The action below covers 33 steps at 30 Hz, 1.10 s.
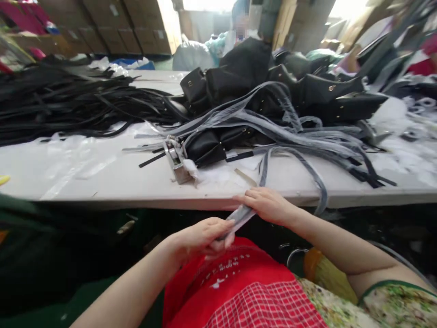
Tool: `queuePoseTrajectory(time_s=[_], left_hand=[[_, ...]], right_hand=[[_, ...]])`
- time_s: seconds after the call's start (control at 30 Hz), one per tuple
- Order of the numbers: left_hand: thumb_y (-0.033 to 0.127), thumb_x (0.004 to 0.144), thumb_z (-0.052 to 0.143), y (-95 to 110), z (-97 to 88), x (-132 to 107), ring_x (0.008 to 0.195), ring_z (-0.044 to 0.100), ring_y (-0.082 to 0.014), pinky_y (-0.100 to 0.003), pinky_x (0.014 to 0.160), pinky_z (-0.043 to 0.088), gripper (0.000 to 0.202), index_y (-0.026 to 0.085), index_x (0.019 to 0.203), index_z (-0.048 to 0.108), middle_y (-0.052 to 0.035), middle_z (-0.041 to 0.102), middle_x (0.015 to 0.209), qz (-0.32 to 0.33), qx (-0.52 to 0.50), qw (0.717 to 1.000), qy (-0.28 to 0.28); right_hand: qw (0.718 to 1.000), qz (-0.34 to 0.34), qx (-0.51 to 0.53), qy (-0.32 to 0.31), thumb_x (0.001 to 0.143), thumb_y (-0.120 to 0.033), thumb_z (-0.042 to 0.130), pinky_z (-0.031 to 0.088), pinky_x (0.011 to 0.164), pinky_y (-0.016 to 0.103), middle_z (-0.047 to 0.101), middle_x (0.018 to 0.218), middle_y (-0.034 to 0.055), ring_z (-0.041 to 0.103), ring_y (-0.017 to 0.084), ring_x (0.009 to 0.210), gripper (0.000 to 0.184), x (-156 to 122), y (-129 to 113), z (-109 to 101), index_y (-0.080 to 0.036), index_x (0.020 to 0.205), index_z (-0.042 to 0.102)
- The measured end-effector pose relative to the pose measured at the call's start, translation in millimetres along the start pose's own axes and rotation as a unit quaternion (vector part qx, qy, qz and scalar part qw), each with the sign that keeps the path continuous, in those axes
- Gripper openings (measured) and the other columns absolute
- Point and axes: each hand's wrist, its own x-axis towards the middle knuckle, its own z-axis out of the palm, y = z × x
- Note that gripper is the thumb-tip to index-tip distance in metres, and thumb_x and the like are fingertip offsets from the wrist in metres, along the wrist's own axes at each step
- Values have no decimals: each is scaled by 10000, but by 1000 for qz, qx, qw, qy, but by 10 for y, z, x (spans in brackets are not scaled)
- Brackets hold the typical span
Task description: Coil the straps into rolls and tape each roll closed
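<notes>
Grips plastic-wrapped strap [242, 214] with curled fingers of left hand [214, 234] and right hand [268, 204]! Holds it slanting right by white table [116, 182]

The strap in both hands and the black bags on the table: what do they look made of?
Strap: dark band, material unclear, seemingly wrapped in translucent plastic, given its hazy, streaky sheen.
Black bags: probably smooth leather or imitation, can't tell which; soft sheen and slumped folds suggest it.

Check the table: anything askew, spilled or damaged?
No clear damage. Slightly odd: the held strap droops past the table's front edge, while the strap pile behind lies on top. White scraps also lie scattered at the right, looking untidy.
</notes>
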Motion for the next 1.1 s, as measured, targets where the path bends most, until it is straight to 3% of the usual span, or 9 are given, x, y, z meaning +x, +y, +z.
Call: queuePoseTrajectory(time_s=[0.1,0.2,0.33,0.5,0.63,0.7,0.8,0.9,1.1], left_hand=[[515,929,443,295,50,187,395,357,-85,-227,454,425,351,197,920,590,62,413,530,250,30,954,164],[466,935,446,432,32,453,773,600,-181,-325,755,498,333,210,1083,598,-49,642,867,395,220,829,328],[488,959,353,258,29,634,721,573,-190,-319,741,451,459,179,904,689,-64,637,746,285,450,833,151],[658,922,285,191,257,660,402,401,-91,-218,443,325,689,136,645,639,14,434,438,132,259,957,21],[662,930,222,311,457,847,311,318,-86,-239,416,408,696,132,756,639,86,284,376,165,119,978,47],[593,964,225,294,423,949,403,478,-126,-286,519,496,630,129,915,648,51,411,446,279,188,928,164],[440,993,312,171,152,1032,846,670,-231,-392,804,536,447,130,1083,621,-101,670,807,469,403,714,328],[447,980,317,26,-76,1041,981,655,-284,-443,840,530,479,114,1125,628,-180,693,1005,511,550,596,284],[574,949,-36,85,416,1079,303,357,-110,-266,401,445,864,118,740,668,30,348,372,226,298,919,123]], right_hand=[[959,-14,280,-45,987,-310,410,477,828,276,693,967,53,634,168,900,315,-144,-220,59,-208,1174,643],[828,-38,546,-124,969,-421,447,491,618,207,667,745,28,607,108,619,370,-337,-416,63,-137,1005,682],[707,99,697,62,916,-467,512,414,429,198,461,430,-76,350,56,311,378,-645,-191,-130,-121,886,659],[857,276,386,203,793,-363,631,542,716,345,669,731,56,611,163,625,270,-755,283,-208,-130,925,673],[911,184,289,230,799,-301,610,441,986,410,653,1106,123,574,251,1062,277,-562,18,60,-152,1024,675],[883,131,432,132,889,-356,509,507,833,327,673,876,78,615,201,873,281,-463,-211,249,-143,843,687],[797,132,589,11,866,-443,578,453,569,184,570,631,-6,534,96,580,353,-481,-345,400,-126,734,662],[796,191,572,56,811,-478,630,408,476,176,548,567,-11,485,80,467,368,-699,-101,223,-113,784,671],[895,234,258,278,765,-342,642,463,978,400,625,1203,155,583,274,1094,527,-702,259,-108,-161,1259,606]])
